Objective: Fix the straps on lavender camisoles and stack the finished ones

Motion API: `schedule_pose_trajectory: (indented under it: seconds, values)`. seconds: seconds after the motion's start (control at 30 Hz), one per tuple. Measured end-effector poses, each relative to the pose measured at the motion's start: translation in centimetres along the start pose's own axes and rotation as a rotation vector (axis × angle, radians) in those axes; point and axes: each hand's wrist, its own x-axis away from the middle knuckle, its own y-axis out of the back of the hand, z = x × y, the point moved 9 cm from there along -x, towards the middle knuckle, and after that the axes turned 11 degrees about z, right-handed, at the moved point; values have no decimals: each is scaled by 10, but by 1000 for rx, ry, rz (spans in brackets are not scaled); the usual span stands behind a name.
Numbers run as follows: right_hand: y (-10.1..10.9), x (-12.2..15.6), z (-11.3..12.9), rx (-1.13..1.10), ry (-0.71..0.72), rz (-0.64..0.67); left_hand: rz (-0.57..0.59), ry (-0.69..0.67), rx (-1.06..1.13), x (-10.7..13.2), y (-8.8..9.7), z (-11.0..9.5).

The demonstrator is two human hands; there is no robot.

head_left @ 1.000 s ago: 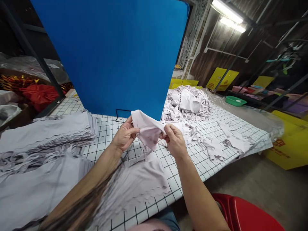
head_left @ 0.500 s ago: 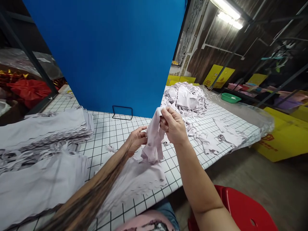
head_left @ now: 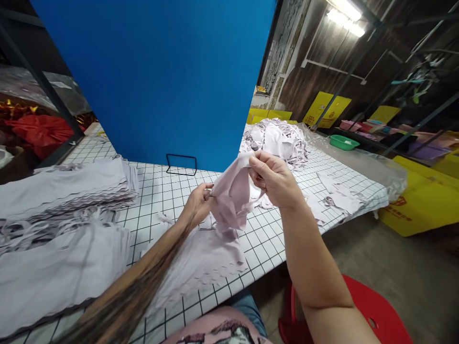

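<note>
A pale pinkish-grey fabric piece is stretched between my two hands above the table. My right hand pinches its upper right corner between thumb and fingers. At the other end my left hand grips the fabric's left edge, fingers closed. Below lies a fanned stack of similar fabric pieces, partly covered by my left forearm and strands of hair. Further left rest two thick piles, a back fabric pile and a front fabric pile with loops along its top.
A blue board rises at the table's back, with a black wire stand at its foot. Behind right sits a heap of scraps on the grid-patterned tablecloth. A red stool and a yellow carton stand at right.
My right hand has moved right and slightly up, while my left hand has closed on the fabric's left edge. The piece now spreads wider between them.
</note>
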Motion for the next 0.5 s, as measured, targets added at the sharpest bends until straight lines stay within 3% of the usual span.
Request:
schedule_pose_trajectory:
  seconds: [0.1,0.17,0.33,0.5]
  values:
    - [19,8,4,63,-83,3,-75,-33,-207,0,24,-8]
    - [34,14,5,134,-151,6,-74,-27,-203,0,34,-10]
    - [86,25,12,428,-230,-107,143,51,143,-1,30,-9]
    - [138,46,11,840,-355,-303,246,13,267,0,26,-21]
